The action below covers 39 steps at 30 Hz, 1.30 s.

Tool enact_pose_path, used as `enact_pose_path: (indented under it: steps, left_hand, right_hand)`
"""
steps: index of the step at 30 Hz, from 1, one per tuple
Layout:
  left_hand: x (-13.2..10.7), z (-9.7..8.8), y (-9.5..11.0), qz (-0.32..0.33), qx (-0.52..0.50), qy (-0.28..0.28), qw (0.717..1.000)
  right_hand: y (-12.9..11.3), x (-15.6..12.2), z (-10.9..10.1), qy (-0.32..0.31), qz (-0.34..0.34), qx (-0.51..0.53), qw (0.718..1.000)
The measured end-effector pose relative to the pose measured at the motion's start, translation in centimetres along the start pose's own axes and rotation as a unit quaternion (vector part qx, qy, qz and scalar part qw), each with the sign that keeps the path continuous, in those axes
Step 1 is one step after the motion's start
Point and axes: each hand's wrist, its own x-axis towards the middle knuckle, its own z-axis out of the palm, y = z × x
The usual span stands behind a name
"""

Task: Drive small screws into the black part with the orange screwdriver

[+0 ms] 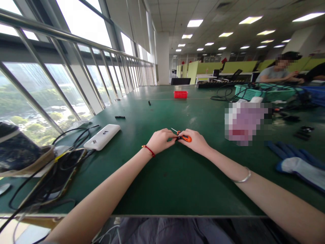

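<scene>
Both my hands meet at the middle of the green table. My right hand is closed round a small screwdriver with an orange and black handle; its thin metal shaft points up and to the left. My left hand, with a red string on the wrist, is pinched shut against the screwdriver's front end. What its fingertips hold, if anything, is too small to make out. A silver bangle sits on my right forearm.
A white power bank and black cables lie at the left, near a phone and a dark bag. Blue and white gloves lie at the right. A red bin stands far back. Another person sits at the far right behind a teal basket.
</scene>
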Motion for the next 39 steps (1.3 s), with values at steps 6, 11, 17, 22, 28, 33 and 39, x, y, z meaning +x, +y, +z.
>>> enact_pose_path:
  steps: [6,11,17,22,28,33,39]
  left_hand:
    - [0.1,0.3,-0.9,-0.032,-0.093,0.012,0.995]
    - [0.1,0.2,-0.8,-0.029,-0.078,-0.001,0.997]
    - [0.0,-0.2,-0.1,0.009,0.021,0.007,1.000]
    - [0.0,0.0,0.1,-0.002,0.042,0.020,0.999]
    - [0.0,0.0,-0.4,-0.012,0.037,0.016,0.999]
    - [-0.1,-0.5,-0.9,-0.013,0.031,0.033,0.999]
    - [0.0,-0.5,-0.5,0.003,0.023,0.032,0.999]
  right_hand:
    - [0.0,0.0,-0.1,-0.017,-0.020,0.004,1.000]
    - [0.0,-0.1,-0.2,-0.021,-0.021,-0.006,1.000]
    - [-0.3,-0.1,-0.2,-0.011,-0.005,-0.003,1.000]
    - [-0.7,-0.3,-0.3,-0.022,0.000,-0.013,1.000]
    - [-0.8,-0.3,-0.3,-0.038,0.000,-0.064,0.997]
    - [-0.5,-0.2,-0.3,-0.003,0.007,-0.046,0.999]
    - [-0.6,-0.2,-0.3,0.030,-0.032,-0.016,0.999]
